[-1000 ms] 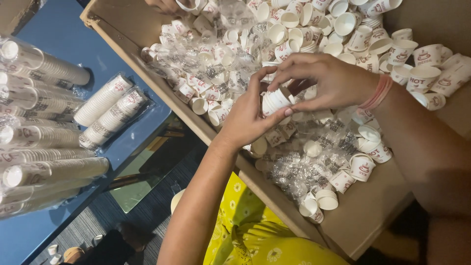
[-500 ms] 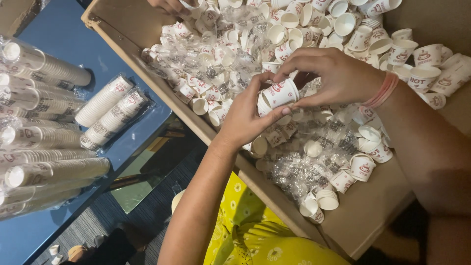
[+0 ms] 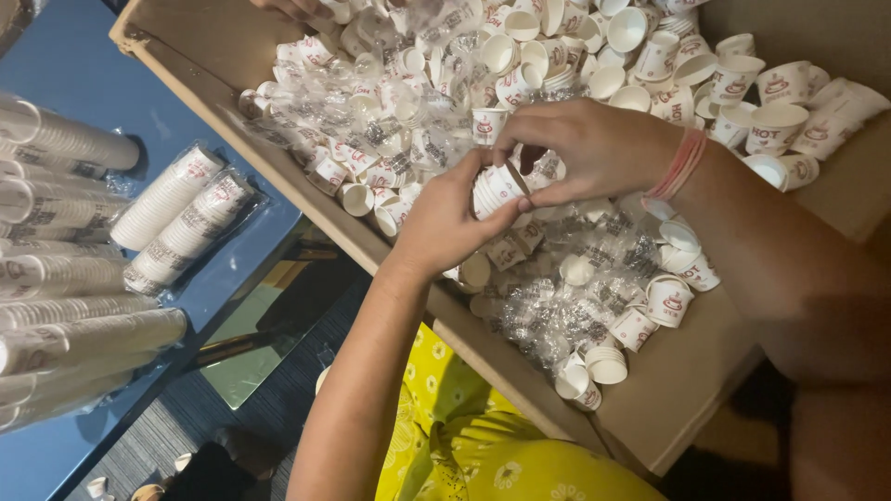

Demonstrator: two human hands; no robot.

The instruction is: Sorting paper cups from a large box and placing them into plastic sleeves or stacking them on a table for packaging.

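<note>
Over a cardboard box [image 3: 668, 390] full of small white paper cups with red print, both hands meet on a short stack of nested cups [image 3: 495, 188]. My left hand [image 3: 445, 223] wraps the stack from below and behind. My right hand [image 3: 580, 148] pinches the stack's rim with thumb and fingers; a pink band sits on that wrist [image 3: 675, 167]. Loose cups [image 3: 770, 121] and crumpled clear plastic wrappers [image 3: 575, 297] lie all around the hands inside the box.
Wrapped sleeves of stacked cups [image 3: 176, 218] lie on a blue table [image 3: 83, 65] at left, with more sleeves piled along the left edge [image 3: 65, 334]. Another person's fingers [image 3: 288, 7] show at the box's far edge. Yellow flowered clothing [image 3: 483, 455] is below.
The cup held between both hands has turned and been pressed together with others into a short stack; both hands stay in the same spot over the box.
</note>
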